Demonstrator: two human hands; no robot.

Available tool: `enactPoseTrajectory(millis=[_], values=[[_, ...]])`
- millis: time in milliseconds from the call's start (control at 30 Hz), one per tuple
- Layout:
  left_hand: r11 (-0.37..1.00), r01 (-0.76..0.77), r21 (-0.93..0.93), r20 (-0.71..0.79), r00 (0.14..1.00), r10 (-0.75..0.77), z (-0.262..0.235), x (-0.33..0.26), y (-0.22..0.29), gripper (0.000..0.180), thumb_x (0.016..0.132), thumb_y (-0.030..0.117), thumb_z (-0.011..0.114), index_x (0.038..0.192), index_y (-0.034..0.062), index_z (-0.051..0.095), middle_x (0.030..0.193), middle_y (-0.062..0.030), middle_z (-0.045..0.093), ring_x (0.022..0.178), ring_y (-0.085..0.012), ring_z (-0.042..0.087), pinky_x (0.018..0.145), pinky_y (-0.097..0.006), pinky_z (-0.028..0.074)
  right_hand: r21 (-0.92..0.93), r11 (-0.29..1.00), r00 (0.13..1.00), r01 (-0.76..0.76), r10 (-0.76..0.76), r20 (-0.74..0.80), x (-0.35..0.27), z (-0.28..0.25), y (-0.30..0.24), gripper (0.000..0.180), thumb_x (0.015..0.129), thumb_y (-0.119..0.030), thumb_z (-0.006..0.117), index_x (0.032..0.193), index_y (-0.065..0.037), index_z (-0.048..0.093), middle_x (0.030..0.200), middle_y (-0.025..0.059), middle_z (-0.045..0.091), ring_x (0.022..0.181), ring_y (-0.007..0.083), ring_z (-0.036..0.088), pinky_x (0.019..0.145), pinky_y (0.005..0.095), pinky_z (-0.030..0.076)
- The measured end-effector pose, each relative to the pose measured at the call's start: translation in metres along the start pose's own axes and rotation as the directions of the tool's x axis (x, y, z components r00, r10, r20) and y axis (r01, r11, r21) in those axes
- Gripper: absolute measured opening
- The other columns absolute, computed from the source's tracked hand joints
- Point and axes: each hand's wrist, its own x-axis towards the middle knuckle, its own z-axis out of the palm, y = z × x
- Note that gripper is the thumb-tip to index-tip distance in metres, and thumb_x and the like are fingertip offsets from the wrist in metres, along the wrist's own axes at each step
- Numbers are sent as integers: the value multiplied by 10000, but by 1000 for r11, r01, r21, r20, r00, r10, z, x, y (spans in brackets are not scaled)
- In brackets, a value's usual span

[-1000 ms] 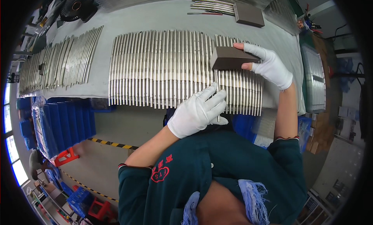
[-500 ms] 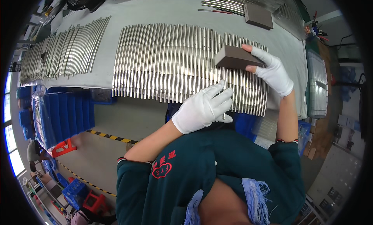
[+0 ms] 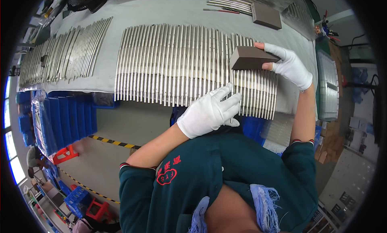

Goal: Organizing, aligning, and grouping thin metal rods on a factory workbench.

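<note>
My right hand, in a white glove with bare thumb and fingertip showing, grips the right end of a brown rectangular block. The block lies over the right part of a wide row of shiny metal rods, set side by side on a pale covered table. At the row's near edge, my left hand, also white-gloved, is closed on the near end of one metal rod, fingers on top and thumb beneath. Part of that rod is hidden by the fingers.
Another group of thinner rods lies at the left. At the far right stand a second brown block and more rods. A black fan is at the far left. Blue bins stand below the table's left side.
My right hand has moved the brown block a little to the right across the rods. My left hand has stayed almost in place on its rod.
</note>
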Motion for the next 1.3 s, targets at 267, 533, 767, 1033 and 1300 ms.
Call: enactPoseTrajectory(millis=[267, 533, 767, 1033, 1300], values=[[1000, -11, -21, -30, 1000, 10, 1, 0, -1, 490, 713, 429, 738, 993, 48, 610, 1192, -87, 629, 1142, -370, 601, 908, -411, 537, -23, 987, 987, 158, -157, 41, 8, 15, 1, 541, 847, 20, 696, 1369, -39, 566, 1332, 41, 625, 1178, 145, 589, 1012, 283, 479], [999, -12, -30, -49, 999, 11, 3, -2, -3, 532, 664, 394, 781, 1022, 41, 607, 1184, -94, 611, 1125, -362, 601, 917, -420, 534, -209, 953, 971, 217, -233, -55, 3, 41, 1, 531, 832, 48, 701, 1340, -73, 603, 1330, 51, 633, 1206, 147, 573, 1030, 284, 460], [996, -5, -93, -59, 998, -1, 3, -5, -5, 595, 624, 356, 828, 1080, 47, 602, 1196, -95, 603, 1151, -374, 590, 933, -425, 528, -10, 1000, 989, 6, -7, -148, -24, -2, 4, 561, 826, 7, 730, 1363, -47, 577, 1361, 54, 603, 1236, 151, 546, 1085, 302, 416], [996, -12, -91, -107, 994, 2, 4, -5, -4, 620, 633, 358, 826, 1115, 50, 586, 1210, -101, 599, 1150, -381, 590, 938, -442, 524, 37, 999, 1000, 29, -29, 9, 2, 14, 2, 545, 850, 32, 693, 1373, -57, 567, 1344, 34, 613, 1220, 151, 567, 1061, 301, 448], [997, -32, -67, -44, 999, 29, 5, -4, -4, 549, 687, 371, 788, 1073, 29, 598, 1183, -119, 623, 1137, -400, 594, 948, -464, 513, -115, 990, 996, 85, -89, -27, 5, 27, -5, 547, 841, 18, 710, 1365, -73, 583, 1338, 34, 621, 1237, 139, 544, 1050, 288, 433]])
